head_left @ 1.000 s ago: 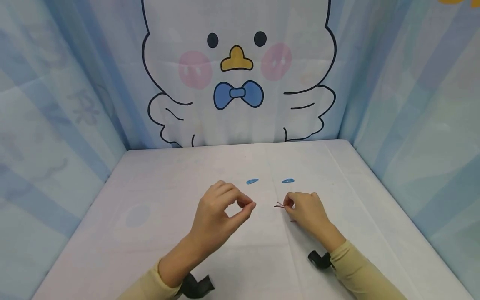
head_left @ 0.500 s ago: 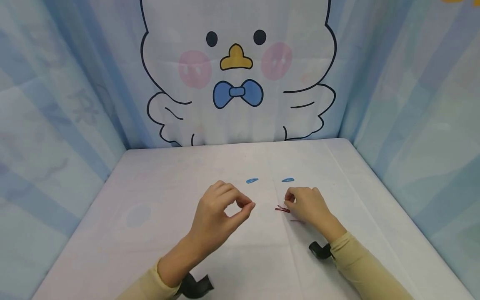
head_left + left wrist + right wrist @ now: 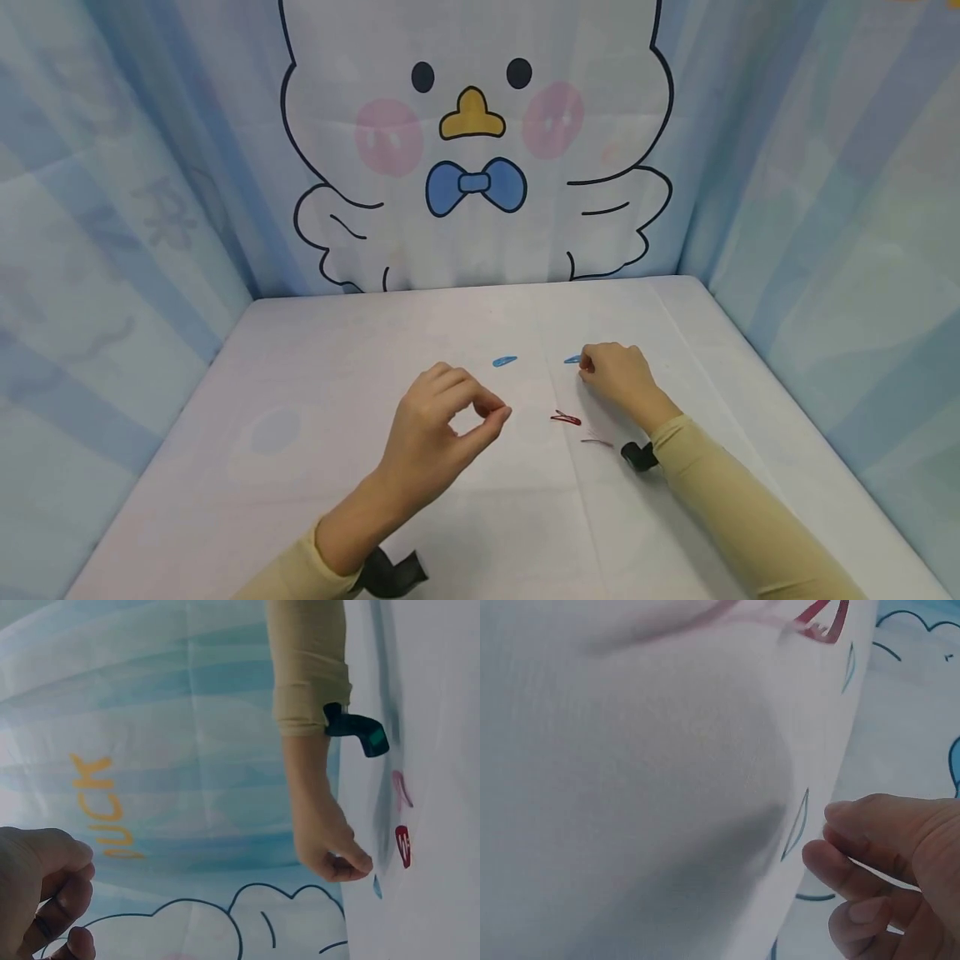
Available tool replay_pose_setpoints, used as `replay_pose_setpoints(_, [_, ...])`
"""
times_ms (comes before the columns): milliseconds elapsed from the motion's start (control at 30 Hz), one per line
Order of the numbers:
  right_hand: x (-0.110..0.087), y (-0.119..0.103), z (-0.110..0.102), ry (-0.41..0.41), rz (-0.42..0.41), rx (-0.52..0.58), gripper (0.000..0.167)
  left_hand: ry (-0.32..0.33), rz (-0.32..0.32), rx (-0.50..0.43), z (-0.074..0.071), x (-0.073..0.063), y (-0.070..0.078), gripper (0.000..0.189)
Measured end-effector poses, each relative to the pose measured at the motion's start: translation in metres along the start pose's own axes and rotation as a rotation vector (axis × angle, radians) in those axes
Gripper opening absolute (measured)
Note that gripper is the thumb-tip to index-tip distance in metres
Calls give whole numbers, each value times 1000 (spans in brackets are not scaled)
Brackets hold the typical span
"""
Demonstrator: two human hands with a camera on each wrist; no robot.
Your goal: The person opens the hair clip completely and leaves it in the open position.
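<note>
My right hand is over the right blue snap hair clip, its fingertips overlapping the clip's right end in the head view. In the right wrist view a gap shows between thumb and index finger, beside that thin blue clip. My left hand hovers near the middle of the table, thumb and index tips meeting in a loose ring, nothing visible in it. A second blue hair clip lies farther left. A red hair clip lies nearer, its two parts spread apart. Close behind my right wrist is a pink hair clip.
The white cloth-covered table meets a curtain with a duck print at the back. More curtain hangs along both sides. A black wrist mount sticks out under my right wrist, another under my left.
My right hand let go of the red hair clip, which now lies on the table, and moved away from me to the right blue clip. My left hand stayed in place.
</note>
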State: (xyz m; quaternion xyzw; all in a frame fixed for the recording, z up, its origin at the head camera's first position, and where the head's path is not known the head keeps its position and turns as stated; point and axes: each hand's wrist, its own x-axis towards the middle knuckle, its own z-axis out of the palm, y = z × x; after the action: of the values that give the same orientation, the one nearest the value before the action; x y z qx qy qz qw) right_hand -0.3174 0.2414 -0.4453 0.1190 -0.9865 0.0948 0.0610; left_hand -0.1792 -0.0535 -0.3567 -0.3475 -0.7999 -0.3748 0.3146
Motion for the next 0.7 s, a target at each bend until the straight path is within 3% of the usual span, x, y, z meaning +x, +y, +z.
replay_pose_setpoints(167, [15,6,6,-2,25,40,27,-4,3,-3,0,0,0,12])
replay_pose_setpoints(267, [19,7,7,-53,61,87,32,-14,-2,-5,0,0,1,11])
replay_pose_setpoints(400, [20,8,7,-121,113,113,26,-17,-9,-8,-1,-1,1,12])
replay_pose_setpoints(700, [20,14,7,-145,144,163,7,1,-3,-12,-4,-1,0,11])
